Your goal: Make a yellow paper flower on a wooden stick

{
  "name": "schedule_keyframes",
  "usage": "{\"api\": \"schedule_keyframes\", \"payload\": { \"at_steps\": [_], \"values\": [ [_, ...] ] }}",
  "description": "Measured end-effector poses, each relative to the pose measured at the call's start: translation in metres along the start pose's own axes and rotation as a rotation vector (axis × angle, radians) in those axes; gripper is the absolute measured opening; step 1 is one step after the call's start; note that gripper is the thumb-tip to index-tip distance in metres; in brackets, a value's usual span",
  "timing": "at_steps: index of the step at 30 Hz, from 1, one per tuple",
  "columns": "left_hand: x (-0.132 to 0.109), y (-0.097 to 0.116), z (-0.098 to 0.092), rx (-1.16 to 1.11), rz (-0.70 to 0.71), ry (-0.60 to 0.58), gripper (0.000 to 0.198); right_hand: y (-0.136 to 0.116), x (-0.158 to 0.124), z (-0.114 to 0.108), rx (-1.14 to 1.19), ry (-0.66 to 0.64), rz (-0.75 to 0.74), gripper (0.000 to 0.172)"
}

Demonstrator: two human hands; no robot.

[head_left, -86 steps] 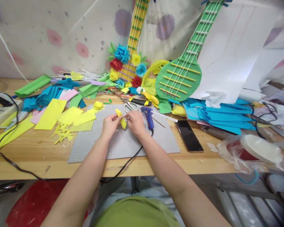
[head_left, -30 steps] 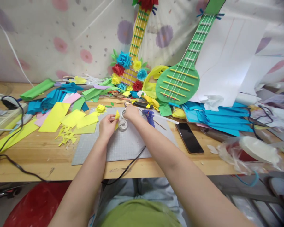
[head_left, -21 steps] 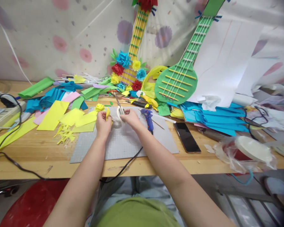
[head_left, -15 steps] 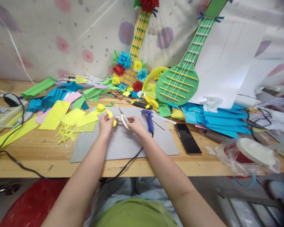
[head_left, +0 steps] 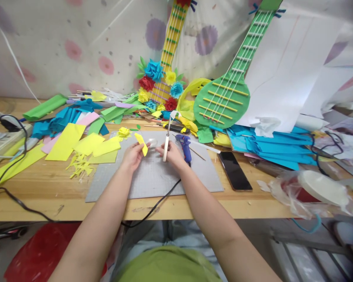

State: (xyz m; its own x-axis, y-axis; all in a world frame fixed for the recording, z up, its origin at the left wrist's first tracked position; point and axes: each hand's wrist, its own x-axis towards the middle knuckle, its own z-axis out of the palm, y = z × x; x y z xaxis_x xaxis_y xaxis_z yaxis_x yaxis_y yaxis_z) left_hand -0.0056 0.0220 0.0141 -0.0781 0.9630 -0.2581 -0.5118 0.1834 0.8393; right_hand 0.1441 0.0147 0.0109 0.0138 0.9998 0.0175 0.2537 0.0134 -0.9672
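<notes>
Between the fingertips of my left hand point(head_left: 133, 156) is a small folded piece of yellow paper point(head_left: 141, 144). My right hand point(head_left: 173, 154) grips white-handled scissors point(head_left: 166, 148), their blades pointing away from me and apart from the paper. Both hands are above a grey cutting mat point(head_left: 153, 180). A clear round item, perhaps a roll of tape point(head_left: 152, 142), lies on the mat between them. Beside my right hand rests a blue glue gun point(head_left: 184, 149). A yellow paper flower point(head_left: 124, 133) sits just beyond my left hand.
Yellow paper pieces point(head_left: 66, 143) and yellow scraps point(head_left: 80, 165) lie at left. A phone point(head_left: 234, 171) rests right of the mat. A black cord point(head_left: 161, 199) crosses the mat's front edge. Behind stand a green paper instrument point(head_left: 223, 102) and a yellow one point(head_left: 172, 43); blue paper point(head_left: 270, 147) lies at right.
The scissors have swung upright and moved right, away from the yellow paper. My left hand has turned the paper slightly. The view has shifted a little.
</notes>
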Motion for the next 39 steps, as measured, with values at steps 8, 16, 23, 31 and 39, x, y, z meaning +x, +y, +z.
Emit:
{"api": "schedule_keyframes", "payload": {
  "at_steps": [8, 16, 23, 31, 39],
  "values": [
    [-0.009, -0.007, 0.006, 0.101, -0.086, -0.17, 0.012, 0.009, 0.006, 0.025, 0.223, 0.147, 0.078, 0.032],
    [-0.009, -0.008, 0.007, 0.173, -0.042, -0.132, 0.018, 0.02, 0.013, 0.034, 0.151, 0.215, 0.019, 0.028],
    [-0.006, -0.014, 0.01, 0.232, 0.026, -0.108, 0.026, 0.018, 0.013, 0.033, 0.12, 0.275, 0.008, 0.034],
    [-0.004, -0.012, 0.011, 0.214, 0.024, -0.087, 0.019, 0.007, 0.009, 0.028, -0.071, 0.289, -0.002, 0.037],
    [-0.005, -0.011, 0.01, 0.172, 0.033, -0.081, 0.015, 0.009, 0.01, 0.026, -0.144, 0.232, 0.005, 0.034]
  ]
}}
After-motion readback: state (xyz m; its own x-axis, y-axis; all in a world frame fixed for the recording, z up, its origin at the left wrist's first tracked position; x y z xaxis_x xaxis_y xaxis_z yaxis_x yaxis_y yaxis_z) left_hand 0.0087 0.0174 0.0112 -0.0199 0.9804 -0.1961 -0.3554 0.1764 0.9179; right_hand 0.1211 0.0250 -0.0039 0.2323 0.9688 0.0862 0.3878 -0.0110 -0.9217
